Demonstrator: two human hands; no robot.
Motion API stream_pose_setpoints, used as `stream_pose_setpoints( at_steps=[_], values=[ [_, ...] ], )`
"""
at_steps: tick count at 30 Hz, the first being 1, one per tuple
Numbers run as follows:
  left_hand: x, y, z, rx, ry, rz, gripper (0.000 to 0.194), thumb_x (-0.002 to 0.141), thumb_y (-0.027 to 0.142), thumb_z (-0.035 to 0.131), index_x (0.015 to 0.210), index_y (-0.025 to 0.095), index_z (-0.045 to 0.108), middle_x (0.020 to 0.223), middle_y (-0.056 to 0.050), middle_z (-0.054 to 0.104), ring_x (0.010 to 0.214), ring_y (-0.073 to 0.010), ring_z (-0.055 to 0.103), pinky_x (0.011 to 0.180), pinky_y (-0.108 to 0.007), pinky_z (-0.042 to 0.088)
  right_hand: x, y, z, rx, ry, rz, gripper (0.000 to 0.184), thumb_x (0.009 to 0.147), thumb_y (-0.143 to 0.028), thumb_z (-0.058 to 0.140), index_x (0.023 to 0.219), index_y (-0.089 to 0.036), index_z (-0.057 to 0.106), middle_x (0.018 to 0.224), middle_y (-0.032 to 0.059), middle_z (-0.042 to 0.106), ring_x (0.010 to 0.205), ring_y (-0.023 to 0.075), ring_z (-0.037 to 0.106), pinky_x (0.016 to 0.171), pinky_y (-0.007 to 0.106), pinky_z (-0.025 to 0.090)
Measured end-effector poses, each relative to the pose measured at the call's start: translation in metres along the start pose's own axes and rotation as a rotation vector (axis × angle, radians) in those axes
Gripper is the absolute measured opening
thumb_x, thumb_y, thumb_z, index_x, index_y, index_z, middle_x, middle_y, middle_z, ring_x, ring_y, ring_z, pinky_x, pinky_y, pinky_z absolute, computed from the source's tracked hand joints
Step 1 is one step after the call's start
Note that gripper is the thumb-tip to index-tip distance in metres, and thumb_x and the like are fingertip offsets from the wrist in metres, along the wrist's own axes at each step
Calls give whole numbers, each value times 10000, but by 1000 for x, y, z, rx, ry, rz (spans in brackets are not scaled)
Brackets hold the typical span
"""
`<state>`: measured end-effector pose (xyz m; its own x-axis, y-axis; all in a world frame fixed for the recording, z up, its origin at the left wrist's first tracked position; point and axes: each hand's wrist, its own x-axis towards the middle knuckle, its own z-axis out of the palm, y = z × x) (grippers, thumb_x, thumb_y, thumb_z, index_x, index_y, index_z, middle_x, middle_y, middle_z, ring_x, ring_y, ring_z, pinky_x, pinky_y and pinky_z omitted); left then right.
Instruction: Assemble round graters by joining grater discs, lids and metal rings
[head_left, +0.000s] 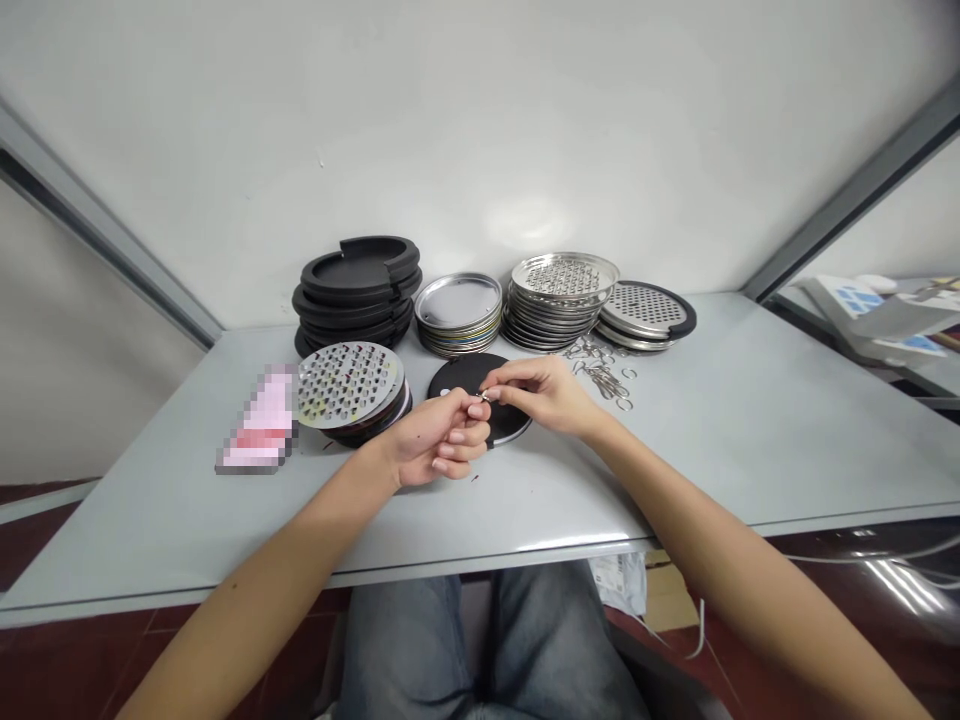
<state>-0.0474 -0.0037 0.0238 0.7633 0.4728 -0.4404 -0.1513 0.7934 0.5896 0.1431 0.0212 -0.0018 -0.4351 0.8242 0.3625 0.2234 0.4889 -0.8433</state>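
My left hand (446, 437) is closed, palm turned up, its thumb and forefinger pinching a small shiny metal ring (484, 397). From the right, the thumb and forefinger of my right hand (546, 392) pinch the same ring. Fingertips cover most of it, so its exact shape is unclear. Behind and below both hands lies a round black disc (465, 373) with a light rim, flat on the table. Loose metal key rings (606, 380) are scattered to the right of my right hand.
Along the back of the grey table (675, 450) stand stacks of black round holders (356, 290), silver discs (459, 300) and grater plates (562, 285). Perforated discs with black edging (649, 310) lie at right. More grater discs (350, 385) and a blurred pink object (262, 420) are at left.
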Motion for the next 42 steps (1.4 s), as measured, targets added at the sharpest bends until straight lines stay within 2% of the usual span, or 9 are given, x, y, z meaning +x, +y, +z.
stream_pose_setpoints(
  at_steps=[10,17,22,25,30,33,35,38,42],
  values=[
    [3,-6,2,64,118,44,252,909,263,340,668,198,373,457,92,221,337,-52,140,278,-109,187,-1,2,0,27,-57,-23,210,823,-339,600,831,-173,728,721,31,685,657,149,596,612,260,476],
    [6,-8,-1,55,51,90,228,896,251,362,677,193,394,459,82,260,350,-62,190,299,-122,230,0,2,1,51,-32,-6,205,828,-339,602,856,-172,718,736,29,665,671,146,580,627,265,475],
    [4,-9,-1,137,-87,103,367,935,439,314,793,170,520,498,40,425,375,-73,334,346,-161,329,1,-1,-5,104,9,12,209,827,-348,611,873,-164,700,767,31,667,713,147,596,689,271,491],
    [7,-13,0,308,71,238,445,924,515,332,788,147,542,524,13,480,383,-82,400,354,-187,359,2,-2,-10,152,28,13,210,829,-345,617,892,-155,681,805,45,673,708,139,596,688,273,501],
    [18,-19,0,459,423,652,275,863,422,554,893,149,548,690,10,553,453,-77,498,421,-204,423,3,-3,-14,201,43,-4,195,846,-343,605,892,-166,671,899,61,655,827,159,605,768,304,505],
    [20,-19,0,415,357,719,303,825,388,630,1010,154,579,922,-41,609,615,-100,600,525,-216,464,2,-5,-11,232,41,-31,163,843,-332,615,847,-182,678,1098,72,608,971,175,585,857,317,482],
    [19,-19,0,366,235,680,307,829,390,632,1017,148,614,981,-69,626,706,-121,623,582,-222,469,1,-6,-8,297,-7,5,170,849,-342,606,852,-187,675,1201,76,562,899,157,597,797,311,503],
    [18,-20,-2,291,132,637,270,830,369,646,972,140,665,911,-68,657,702,-106,603,607,-218,453,0,-8,-3,381,-66,51,172,855,-349,598,871,-192,668,1255,75,537,755,115,589,726,308,514],
    [18,-19,-4,187,150,661,206,781,286,714,921,135,700,796,-32,651,663,-75,565,618,-202,444,0,-10,-1,422,-77,63,161,846,-340,615,835,-189,672,1200,71,582,934,168,600,835,337,495]
  ],
)
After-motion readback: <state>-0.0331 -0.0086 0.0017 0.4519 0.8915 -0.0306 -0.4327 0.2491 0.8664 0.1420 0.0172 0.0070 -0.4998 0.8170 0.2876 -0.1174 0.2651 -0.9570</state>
